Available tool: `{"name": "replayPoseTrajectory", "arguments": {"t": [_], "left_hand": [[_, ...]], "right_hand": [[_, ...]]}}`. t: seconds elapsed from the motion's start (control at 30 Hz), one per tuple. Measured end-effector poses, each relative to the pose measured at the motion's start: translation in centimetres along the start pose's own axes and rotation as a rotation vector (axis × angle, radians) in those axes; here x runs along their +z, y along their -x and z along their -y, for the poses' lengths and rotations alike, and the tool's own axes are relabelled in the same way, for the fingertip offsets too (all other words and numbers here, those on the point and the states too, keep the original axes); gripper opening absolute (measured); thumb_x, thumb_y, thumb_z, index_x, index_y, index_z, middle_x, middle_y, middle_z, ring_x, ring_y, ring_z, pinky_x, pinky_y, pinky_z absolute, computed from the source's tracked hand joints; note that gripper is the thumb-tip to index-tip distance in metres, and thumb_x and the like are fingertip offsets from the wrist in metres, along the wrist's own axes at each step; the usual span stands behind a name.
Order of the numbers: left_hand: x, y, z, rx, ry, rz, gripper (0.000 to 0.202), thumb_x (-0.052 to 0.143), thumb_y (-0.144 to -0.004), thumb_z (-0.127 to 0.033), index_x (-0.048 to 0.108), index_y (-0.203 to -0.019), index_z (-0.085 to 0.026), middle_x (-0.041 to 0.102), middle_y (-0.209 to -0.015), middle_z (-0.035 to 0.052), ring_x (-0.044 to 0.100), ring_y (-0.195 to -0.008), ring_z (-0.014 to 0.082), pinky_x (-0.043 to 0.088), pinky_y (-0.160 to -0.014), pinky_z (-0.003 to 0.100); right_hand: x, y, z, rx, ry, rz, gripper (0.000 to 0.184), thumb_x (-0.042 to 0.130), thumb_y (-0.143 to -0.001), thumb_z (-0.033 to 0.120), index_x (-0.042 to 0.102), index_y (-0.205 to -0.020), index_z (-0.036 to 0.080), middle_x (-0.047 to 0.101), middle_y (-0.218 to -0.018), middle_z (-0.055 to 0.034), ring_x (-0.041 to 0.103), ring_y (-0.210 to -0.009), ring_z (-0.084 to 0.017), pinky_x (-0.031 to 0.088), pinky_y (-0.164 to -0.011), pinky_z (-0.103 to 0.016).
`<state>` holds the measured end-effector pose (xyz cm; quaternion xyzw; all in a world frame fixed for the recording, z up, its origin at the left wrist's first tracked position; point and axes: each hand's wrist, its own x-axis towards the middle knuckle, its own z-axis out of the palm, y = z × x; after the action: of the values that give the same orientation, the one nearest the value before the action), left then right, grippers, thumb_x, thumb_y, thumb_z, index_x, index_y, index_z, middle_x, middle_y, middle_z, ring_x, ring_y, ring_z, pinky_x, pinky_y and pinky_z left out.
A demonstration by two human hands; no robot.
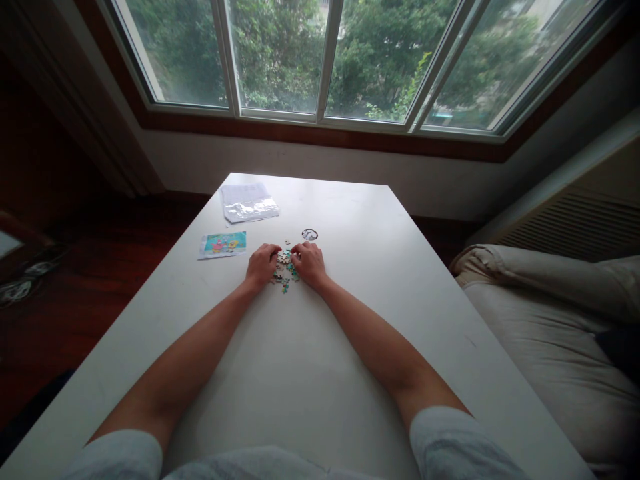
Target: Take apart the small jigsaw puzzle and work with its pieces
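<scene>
Lying loosely scattered on the white table [300, 373], the puzzle pieces [284, 257] sat between the left hand [263, 265] and the right hand [309, 263], close against the fingers on both sides. The cluster's long axis ran near to far, away from the person; individual orientations were too small to read. Fingers were curled inward; whether they pinched any piece could not be told.
</scene>
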<state>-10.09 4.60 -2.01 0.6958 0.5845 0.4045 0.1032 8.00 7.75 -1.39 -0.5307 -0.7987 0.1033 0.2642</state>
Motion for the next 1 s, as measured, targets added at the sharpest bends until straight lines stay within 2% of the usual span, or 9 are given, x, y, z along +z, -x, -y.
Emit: {"name": "replayPoseTrajectory", "arguments": {"t": [0.13, 0.43, 0.63, 0.83, 1.0], "left_hand": [[0.1, -0.1, 0.1, -0.025, 0.036, -0.024, 0.029, 0.052, -0.088, -0.015, 0.071, -0.109, -0.022, 0.073, -0.106, 0.0067, 0.067, -0.100, 0.0244, 0.052, -0.098, 0.040], [0.3, -0.4, 0.8, -0.078, 0.147, -0.076, 0.045, 0.043, -0.081, -0.006, 0.069, -0.115, -0.020, 0.073, -0.110, 0.0057, 0.068, -0.101, 0.0207, 0.053, -0.099, 0.039], [0.5, -0.4, 1.3, -0.108, 0.231, -0.092, 0.041, 0.042, -0.083, -0.007, 0.065, -0.114, -0.021, 0.073, -0.109, 0.0059, 0.071, -0.097, 0.0190, 0.057, -0.092, 0.037], [0.5, -0.3, 0.7, -0.170, 0.386, -0.101, 0.027, 0.045, -0.089, -0.014, 0.063, -0.107, -0.022, 0.073, -0.107, 0.0041, 0.074, -0.095, 0.0195, 0.058, -0.086, 0.037], [0.5, -0.5, 0.6, -0.174, 0.525, -0.104, 0.029, 0.041, -0.089, -0.015, 0.060, -0.109, -0.022, 0.071, -0.113, 0.0052, 0.074, -0.096, 0.0194, 0.059, -0.087, 0.038]], "right_hand": [[-0.2, 0.4, 0.4, -0.048, 0.103, 0.034, 0.023, 0.059, -0.095, 0.037, 0.072, -0.107, 0.023, 0.062, -0.108, -0.0107, 0.049, -0.110, -0.027, 0.037, -0.095, -0.040], [-0.4, 0.4, 0.7, -0.141, 0.101, 0.132, 0.036, 0.066, -0.090, 0.050, 0.071, -0.118, 0.028, 0.060, -0.113, -0.0095, 0.049, -0.111, -0.027, 0.036, -0.097, -0.039], [-0.5, 0.6, 1.0, -0.215, 0.043, 0.162, 0.023, 0.066, -0.091, 0.042, 0.071, -0.109, 0.028, 0.060, -0.108, -0.0065, 0.051, -0.105, -0.024, 0.036, -0.093, -0.035], [0.0, 0.7, 1.1, -0.222, 0.035, 0.146, 0.015, 0.064, -0.094, 0.036, 0.070, -0.102, 0.025, 0.062, -0.102, -0.0051, 0.052, -0.100, -0.022, 0.035, -0.089, -0.033], [-0.3, 0.7, 1.4, -0.205, 0.041, 0.114, 0.014, 0.057, -0.097, 0.031, 0.069, -0.101, 0.023, 0.065, -0.101, -0.0055, 0.053, -0.100, -0.022, 0.035, -0.090, -0.034]]}}
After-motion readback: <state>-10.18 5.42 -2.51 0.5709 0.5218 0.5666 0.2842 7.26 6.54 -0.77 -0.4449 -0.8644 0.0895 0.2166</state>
